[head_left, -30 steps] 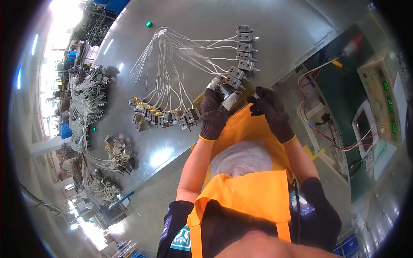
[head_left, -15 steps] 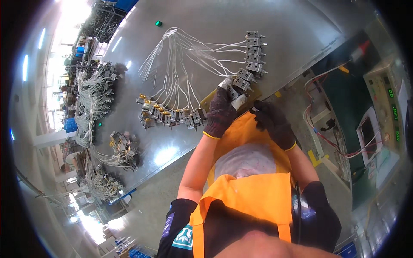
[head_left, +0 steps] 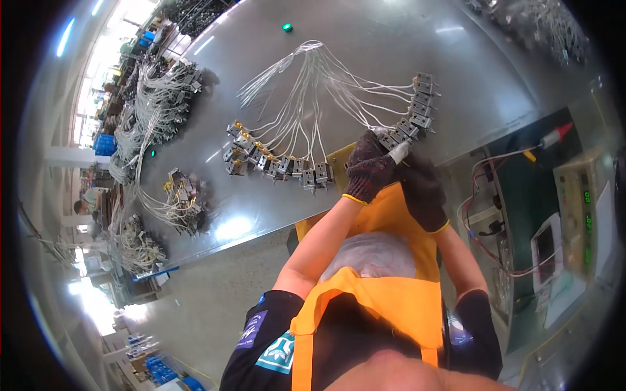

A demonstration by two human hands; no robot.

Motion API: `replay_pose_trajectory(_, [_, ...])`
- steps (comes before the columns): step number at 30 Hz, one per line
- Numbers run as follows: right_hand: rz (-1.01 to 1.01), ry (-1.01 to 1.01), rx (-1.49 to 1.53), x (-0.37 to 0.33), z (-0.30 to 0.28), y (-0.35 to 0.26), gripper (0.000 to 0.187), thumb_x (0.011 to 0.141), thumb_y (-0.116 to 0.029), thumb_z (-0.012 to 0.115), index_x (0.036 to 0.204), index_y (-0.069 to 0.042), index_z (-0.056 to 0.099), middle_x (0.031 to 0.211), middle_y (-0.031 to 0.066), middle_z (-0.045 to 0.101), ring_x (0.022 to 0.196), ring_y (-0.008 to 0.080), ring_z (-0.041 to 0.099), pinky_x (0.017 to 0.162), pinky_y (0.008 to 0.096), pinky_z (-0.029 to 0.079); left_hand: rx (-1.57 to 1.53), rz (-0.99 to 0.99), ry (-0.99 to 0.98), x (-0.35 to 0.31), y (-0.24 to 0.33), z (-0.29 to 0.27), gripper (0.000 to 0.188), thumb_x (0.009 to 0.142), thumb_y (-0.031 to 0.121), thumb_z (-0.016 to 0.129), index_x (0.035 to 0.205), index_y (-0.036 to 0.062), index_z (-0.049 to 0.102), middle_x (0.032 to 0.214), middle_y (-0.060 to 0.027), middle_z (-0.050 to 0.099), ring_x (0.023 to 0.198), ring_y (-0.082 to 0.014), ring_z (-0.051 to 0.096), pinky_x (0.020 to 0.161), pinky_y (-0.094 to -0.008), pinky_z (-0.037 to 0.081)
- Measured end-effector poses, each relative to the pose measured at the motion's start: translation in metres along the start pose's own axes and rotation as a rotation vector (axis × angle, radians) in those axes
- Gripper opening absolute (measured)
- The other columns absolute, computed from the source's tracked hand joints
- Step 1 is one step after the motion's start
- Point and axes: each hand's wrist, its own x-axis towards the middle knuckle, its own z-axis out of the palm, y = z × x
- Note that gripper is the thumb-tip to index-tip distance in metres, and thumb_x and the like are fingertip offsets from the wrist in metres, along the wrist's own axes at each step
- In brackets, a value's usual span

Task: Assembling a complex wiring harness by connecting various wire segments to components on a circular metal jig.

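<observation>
My left hand (head_left: pixel 372 168), in a dark knitted glove with pale fingertips, is closed on a small metal block (head_left: pixel 386 141) at the near end of a row of similar blocks (head_left: pixel 421 104). Each has a white wire (head_left: pixel 365 85); the wires gather at a bundle (head_left: pixel 312 47) farther back on the table. My right hand (head_left: pixel 422 192), in a matching dark glove, is close beside the left one at the table's near edge. Its fingers are dark and smeared, so their hold is unclear. More wired blocks (head_left: pixel 280 167) with some brass-coloured parts curve away to the left.
Under my left hand is a yellowish board (head_left: pixel 340 161) on the metal table (head_left: pixel 261 215). Piles of wired blocks (head_left: pixel 160 111) lie at the left, and more wires (head_left: pixel 535 26) at the far right. An instrument with green digits (head_left: pixel 577 208) and red-and-white leads (head_left: pixel 476 221) stand at the right.
The whole view has shifted and turned, moving the table's contents rightward. My right hand has come up against the left hand and the blocks. My left hand stays on the row of blocks.
</observation>
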Motion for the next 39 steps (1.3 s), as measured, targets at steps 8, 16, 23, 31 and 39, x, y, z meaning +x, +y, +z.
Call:
replay_pose_trajectory(8, [0.969, -0.26, 1.782, -0.018, 0.004, -0.012, 0.028, 0.091, -0.013, 0.057, 0.119, -0.014, 0.055, 0.085, 0.0022, 0.059, 0.048, 0.0115, 0.048, 0.041, 0.0217, 0.04, -0.07, 0.007, 0.157, -0.021, 0.003, -0.006, 0.055, 0.072, 0.032, 0.08, 0.113, 0.0018, 0.058, 0.102, -0.0127, 0.065, 0.093, -0.0212, 0.064, 0.084, -0.0362, 0.05])
replay_pose_trajectory(16, [1.261, -0.008, 1.225, -0.041, 0.01, -0.045, 0.029, 0.098, -0.024, 0.052, 0.121, -0.007, 0.053, 0.076, 0.0056, 0.059, 0.06, 0.0165, 0.059, 0.046, 0.0264, 0.047, 0.903, 0.835, -0.204, -0.055, 0.084, -0.118, 0.102, 0.069, 0.053, 0.081, 0.141, -0.0027, 0.035, 0.14, -0.0277, 0.044, 0.132, -0.0417, 0.041, 0.112, -0.0494, 0.028])
replay_pose_trajectory(23, [1.055, -0.136, 1.152, -0.023, 0.051, -0.068, 0.029, 0.101, -0.023, 0.049, 0.124, -0.007, 0.054, 0.093, 0.0085, 0.066, 0.077, 0.0177, 0.066, 0.066, 0.0307, 0.055, 1.392, 0.659, -0.155, -0.068, 0.064, -0.176, 0.089, 0.069, 0.06, 0.075, 0.132, 0.0034, 0.048, 0.124, -0.0198, 0.058, 0.114, -0.0387, 0.054, 0.104, -0.0537, 0.034])
replay_pose_trajectory(31, [0.603, -0.159, 0.94, -0.007, 0.092, -0.059, 0.022, 0.099, -0.007, 0.053, 0.12, -0.002, 0.058, 0.105, 0.0032, 0.065, 0.099, 0.0112, 0.06, 0.089, 0.0271, 0.049, 1.397, 0.619, -0.187, -0.071, 0.075, -0.151, 0.072, 0.071, 0.056, 0.072, 0.126, 0.012, 0.058, 0.095, -0.0136, 0.062, 0.091, -0.0323, 0.061, 0.091, -0.0511, 0.042])
replay_pose_trajectory(39, [0.548, -0.052, 0.772, 0.028, 0.063, -0.076, 0.019, 0.099, -0.006, 0.052, 0.115, 0.0, 0.059, 0.107, 0.0057, 0.063, 0.094, 0.0122, 0.059, 0.085, 0.0255, 0.048, 1.232, 0.648, -0.124, -0.06, 0.082, -0.124, 0.062, 0.076, 0.05, 0.07, 0.117, 0.0057, 0.057, 0.084, -0.01, 0.065, 0.077, -0.0299, 0.065, 0.078, -0.0469, 0.046])
